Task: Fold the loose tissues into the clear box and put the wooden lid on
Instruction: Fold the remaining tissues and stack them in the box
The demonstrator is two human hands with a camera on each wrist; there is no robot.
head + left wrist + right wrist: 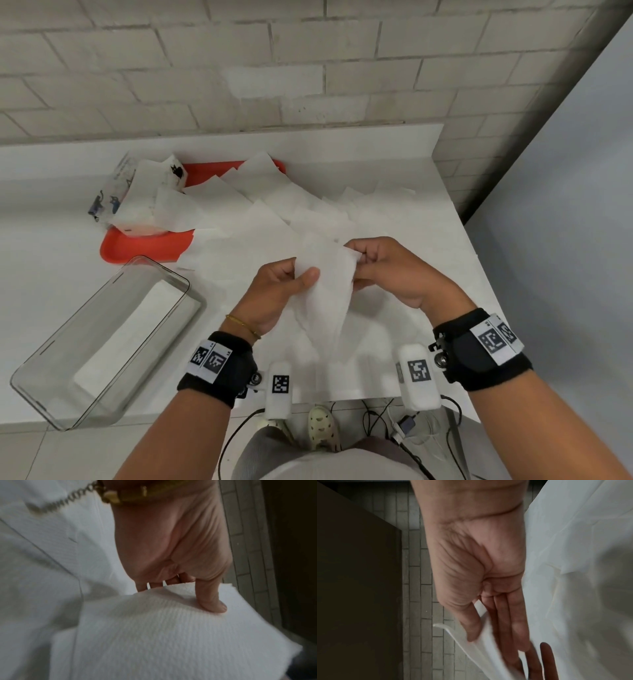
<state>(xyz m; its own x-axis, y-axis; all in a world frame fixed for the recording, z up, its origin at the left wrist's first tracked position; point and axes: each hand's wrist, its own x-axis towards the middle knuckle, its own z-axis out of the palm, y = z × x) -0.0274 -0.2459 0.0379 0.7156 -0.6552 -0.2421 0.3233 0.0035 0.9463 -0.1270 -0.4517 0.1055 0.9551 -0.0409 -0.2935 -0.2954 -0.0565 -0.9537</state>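
I hold one white tissue [329, 298] up over the table between both hands. My left hand [301, 275] pinches its left edge; in the left wrist view the thumb [212, 601] presses on top of the tissue [145, 635] with the fingers beneath. My right hand [358, 270] pinches the right edge, and the right wrist view shows the tissue [488, 635] between thumb and fingers. The clear box [113, 404] lies at the front left with a stack of folded tissues [137, 339] inside. Several loose tissues [274, 205] are spread over the table. No wooden lid is in view.
A red tray [144, 245] at the back left carries an opened tissue pack [137, 195]. A brick wall runs behind the white table [51, 274]. The table's right edge lies just beyond my right hand. Cables [407, 425] and feet show below the front edge.
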